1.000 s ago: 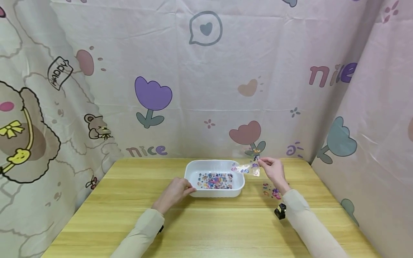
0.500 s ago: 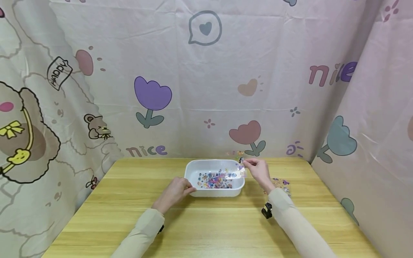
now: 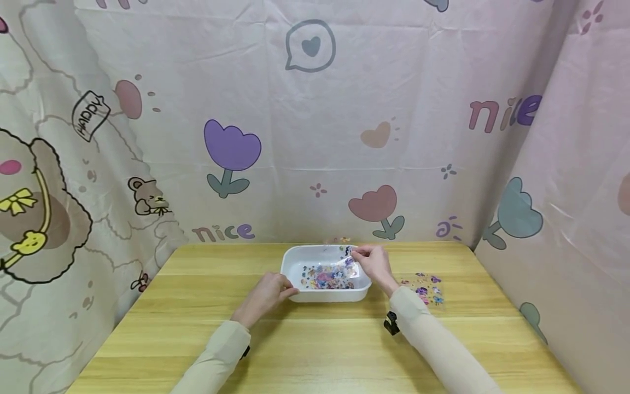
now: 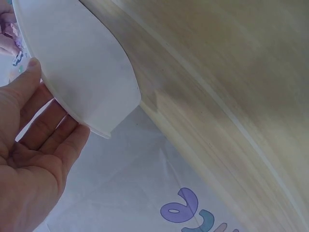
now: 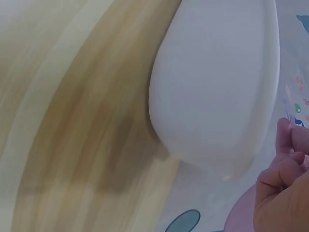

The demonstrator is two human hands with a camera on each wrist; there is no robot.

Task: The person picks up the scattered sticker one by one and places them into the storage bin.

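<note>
A white rectangular tray (image 3: 328,296) stands on the table with clear sheets of small colourful stickers in it. My left hand (image 3: 268,293) grips the tray's left end; in the left wrist view its thumb and fingers are at the rim (image 4: 99,131). Above the tray's right end, my right hand (image 3: 375,264) pinches the edge of a transparent sticker sheet (image 3: 349,264). That sheet (image 5: 298,108) shows only partly beside the fingertips in the right wrist view. Part of it overlaps the stickers inside the tray, so its far edge is hard to make out.
Another clear sticker sheet (image 3: 434,290) lies on the wooden table (image 3: 315,345), right of the tray and partly behind the right forearm. A printed curtain (image 3: 305,126) hangs behind the table and along both sides. A black wrist camera (image 3: 391,323) sits under the right sleeve.
My right hand has moved left, carrying the sticker sheet from beside the tray to over it. More of the sheet on the table is uncovered. My left hand stays on the tray.
</note>
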